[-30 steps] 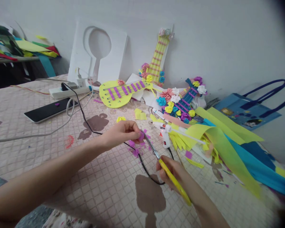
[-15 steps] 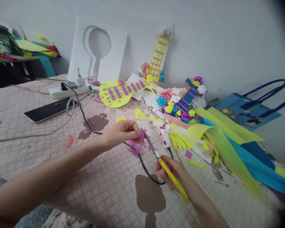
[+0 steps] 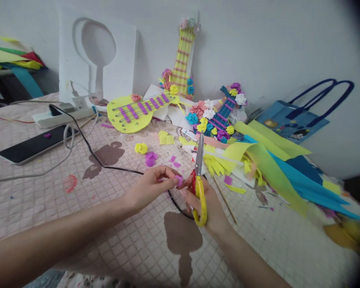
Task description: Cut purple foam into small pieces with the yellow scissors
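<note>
Between the fingertips of my left hand [image 3: 156, 183] is a small purple paper piece [image 3: 179, 181]. My right hand [image 3: 209, 204] is closed on scissors [image 3: 199, 176] with yellow and red handles, blades pointing up and away. Its fingertips come close to the purple piece; whether they touch it I cannot tell. Beyond the hands lie a bunched purple paper piece [image 3: 151, 159], a yellow paper flower [image 3: 141, 148] and small purple scraps [image 3: 177, 164]. A white glue gun [image 3: 188, 149] is partly hidden behind the scissors.
A yellow paper guitar [image 3: 129, 124] and a blue one [image 3: 225, 114] with paper flowers lie at the back. Crepe paper strips [image 3: 258, 160] and a blue bag [image 3: 291, 120] are on the right. A phone [image 3: 36, 146], power strip [image 3: 63, 114] and black cable [image 3: 93, 154] lie left.
My right hand has turned the scissors upright and come in beside my left hand. The blades have left the purple paper. The bunched purple piece now shows beyond my left hand. The view has shifted right.
</note>
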The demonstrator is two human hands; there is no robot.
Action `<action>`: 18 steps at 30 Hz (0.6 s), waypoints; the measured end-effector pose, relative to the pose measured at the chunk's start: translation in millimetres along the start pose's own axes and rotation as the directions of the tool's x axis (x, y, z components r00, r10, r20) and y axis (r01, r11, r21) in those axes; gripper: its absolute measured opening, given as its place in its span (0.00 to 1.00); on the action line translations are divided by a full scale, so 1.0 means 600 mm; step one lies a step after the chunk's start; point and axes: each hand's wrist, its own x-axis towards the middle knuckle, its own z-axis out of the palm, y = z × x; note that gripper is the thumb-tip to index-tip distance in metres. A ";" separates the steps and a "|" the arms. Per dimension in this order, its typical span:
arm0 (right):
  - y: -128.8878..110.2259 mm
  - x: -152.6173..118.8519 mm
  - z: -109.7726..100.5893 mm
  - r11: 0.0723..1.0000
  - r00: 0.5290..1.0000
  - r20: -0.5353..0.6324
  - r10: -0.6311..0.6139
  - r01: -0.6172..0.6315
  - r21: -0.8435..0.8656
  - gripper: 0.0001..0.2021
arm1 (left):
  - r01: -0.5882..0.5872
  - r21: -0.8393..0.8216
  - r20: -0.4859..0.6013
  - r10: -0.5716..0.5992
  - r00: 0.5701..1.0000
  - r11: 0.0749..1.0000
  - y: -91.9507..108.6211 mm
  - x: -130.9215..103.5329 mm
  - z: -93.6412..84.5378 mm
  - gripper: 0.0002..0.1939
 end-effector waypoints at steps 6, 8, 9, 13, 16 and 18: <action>0.002 0.002 0.001 0.999 0.999 -0.053 0.014 -0.012 0.031 0.17 | 0.032 0.035 0.055 -0.033 0.998 0.999 -0.006 -0.001 0.006 0.12; -0.001 0.002 0.001 1.000 0.998 -0.060 0.024 -0.023 0.019 0.18 | 0.047 0.036 0.074 -0.049 0.996 0.998 -0.007 0.000 0.005 0.12; -0.003 0.002 0.001 1.000 0.998 -0.062 0.018 -0.017 0.009 0.18 | 0.054 0.028 0.080 -0.056 0.995 0.998 -0.007 0.001 0.004 0.12; -0.005 0.001 -0.005 0.999 1.000 -0.015 -0.026 0.026 -0.019 0.20 | 0.077 -0.051 0.006 -0.076 0.997 0.996 -0.002 0.005 0.000 0.11; 0.004 -0.001 -0.014 0.991 0.996 0.077 -0.052 0.061 -0.120 0.21 | 0.075 -0.147 -0.061 -0.085 0.995 0.986 0.004 0.007 -0.006 0.12; 0.013 -0.003 -0.020 0.975 0.992 0.110 -0.061 0.083 -0.208 0.22 | 0.058 -0.207 -0.081 -0.076 0.994 0.977 0.007 0.007 -0.010 0.12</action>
